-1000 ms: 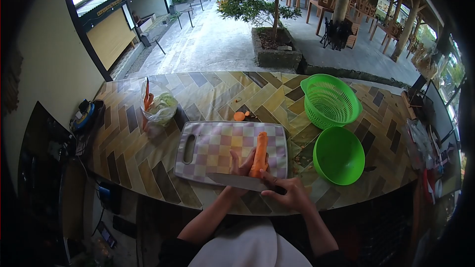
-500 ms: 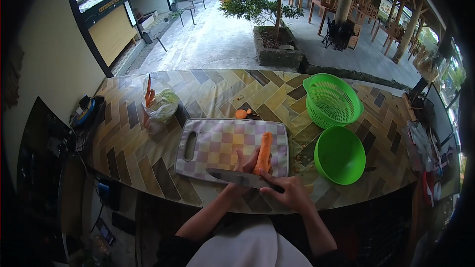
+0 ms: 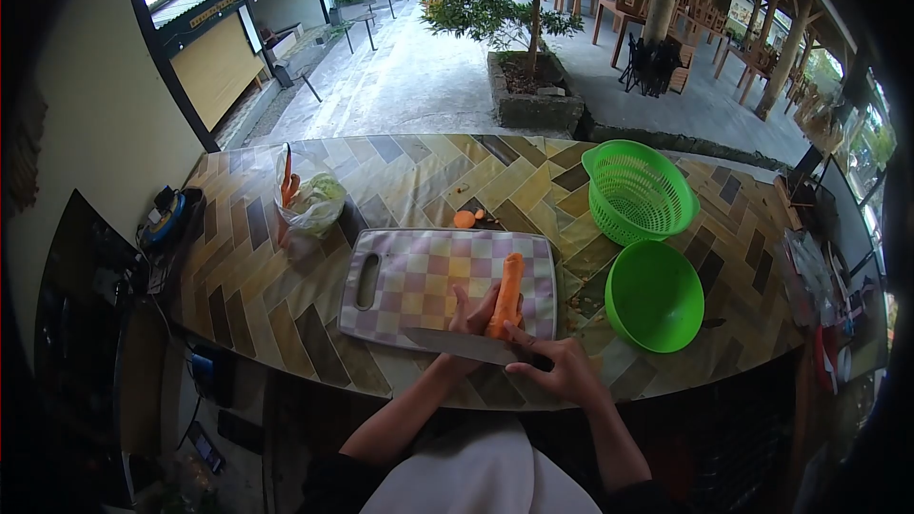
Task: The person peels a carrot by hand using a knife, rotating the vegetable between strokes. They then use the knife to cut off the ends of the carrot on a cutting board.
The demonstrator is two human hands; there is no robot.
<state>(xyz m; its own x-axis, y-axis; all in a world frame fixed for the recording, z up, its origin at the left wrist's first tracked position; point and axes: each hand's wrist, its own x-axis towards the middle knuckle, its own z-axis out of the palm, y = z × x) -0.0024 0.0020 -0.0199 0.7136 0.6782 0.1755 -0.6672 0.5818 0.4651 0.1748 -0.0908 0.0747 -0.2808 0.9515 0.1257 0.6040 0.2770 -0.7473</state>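
Brown-and-cream herringbone tabletop (image 3: 257, 324): broad work surface, bearing all items below.

Checkered chopping board (image 3: 424, 262), pink and cream, handle slot to the left: set squarely before the person, presumably to sit under the work.

Green colander (image 3: 640, 192), tilted, mesh side showing: beyond the bowl, to the right.

Green bowl (image 3: 654, 297), plain-walled: near the colander, right of the board, seemingly placed within easy reach yet out of the blade's way.

Clear plastic bag (image 3: 314, 209), with pale green and orange produce: left, beyond the board, apart from the work.

Right hand (image 3: 568, 373): closed about the knife's handle, thumb and forefinger forward near the carrot, likely for close control.

Left hand (image 3: 475, 315): half open, cupped around the carrot's lower part, thumb standing apart; a cradle, apparently, to steady it.

Knife (image 3: 459, 345): blade pointing left, crossing by the carrot's near end.

Carrot (image 3: 509, 287), orange: slanted over the board's right part, far end free.

Carrot pieces (image 3: 465, 219): just beyond the board's far edge.
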